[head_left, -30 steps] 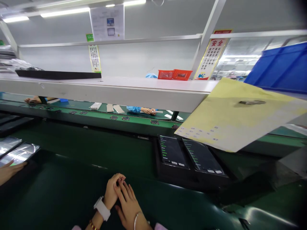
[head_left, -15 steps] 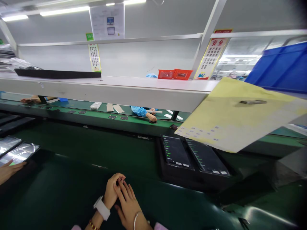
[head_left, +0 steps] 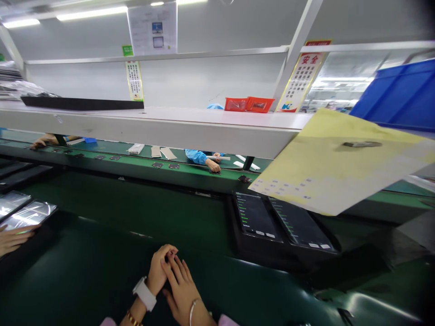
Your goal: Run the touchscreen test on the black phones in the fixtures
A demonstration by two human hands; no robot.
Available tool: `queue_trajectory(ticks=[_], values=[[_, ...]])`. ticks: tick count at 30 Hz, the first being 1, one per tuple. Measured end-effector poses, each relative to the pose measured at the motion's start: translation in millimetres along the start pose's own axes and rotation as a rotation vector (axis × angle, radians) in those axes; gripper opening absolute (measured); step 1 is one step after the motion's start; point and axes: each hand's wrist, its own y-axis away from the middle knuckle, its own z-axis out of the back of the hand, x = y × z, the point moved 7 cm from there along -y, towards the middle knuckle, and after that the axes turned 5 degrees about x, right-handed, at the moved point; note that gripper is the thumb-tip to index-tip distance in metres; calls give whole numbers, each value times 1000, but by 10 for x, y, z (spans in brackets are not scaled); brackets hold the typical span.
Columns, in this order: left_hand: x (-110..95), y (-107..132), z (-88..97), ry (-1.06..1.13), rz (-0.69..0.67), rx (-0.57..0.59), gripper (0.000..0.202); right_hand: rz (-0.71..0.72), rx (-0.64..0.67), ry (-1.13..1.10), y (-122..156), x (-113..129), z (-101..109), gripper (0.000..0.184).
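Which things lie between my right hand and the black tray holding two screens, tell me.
In the head view, only dark green surface shows between your right hand and the black tray.

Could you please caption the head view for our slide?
Left hand and right hand meet; two dark panels lie in a black tray.

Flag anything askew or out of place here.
The yellow sheet looks askew: it slants across the white shelf's right end, and its lower edge overlaps, from this view, the far end of the nearby black tray's right-hand screen.
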Motion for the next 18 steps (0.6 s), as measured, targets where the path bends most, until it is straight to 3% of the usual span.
queue_trajectory(ticks=[11,18], values=[[-34,7,12,3,-25,-16,22,-27,71,-6,17,39,41,84],[-13,-5,3,5,-26,-19,21,-15,41,2,1,-1,8,87]])
